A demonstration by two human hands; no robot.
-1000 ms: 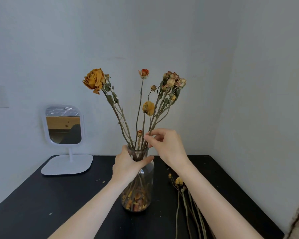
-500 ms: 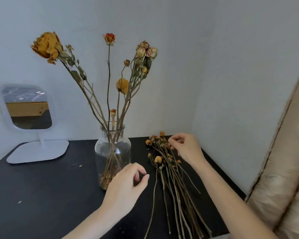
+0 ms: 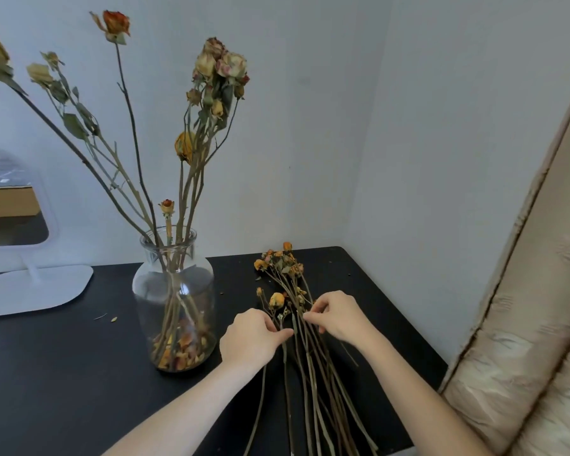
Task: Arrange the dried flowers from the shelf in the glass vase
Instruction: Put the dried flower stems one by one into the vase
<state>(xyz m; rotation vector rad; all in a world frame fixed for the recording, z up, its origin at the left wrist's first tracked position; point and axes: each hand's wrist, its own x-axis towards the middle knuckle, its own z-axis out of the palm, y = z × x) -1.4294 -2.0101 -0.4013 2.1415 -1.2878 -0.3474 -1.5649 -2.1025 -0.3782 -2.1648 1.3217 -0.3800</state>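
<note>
Loose dried flowers lie in a bundle on the black table, just right of the glass vase, which holds several tall dried roses. The left hand and right hand each pinch stems near the bundle's middle, fingers curled.

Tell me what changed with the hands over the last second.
The left hand let go of the glass vase and the right hand left its flowers; both moved right to the loose stems on the table and now pinch them. Vase, arranged flowers and mirror stayed put.
</note>
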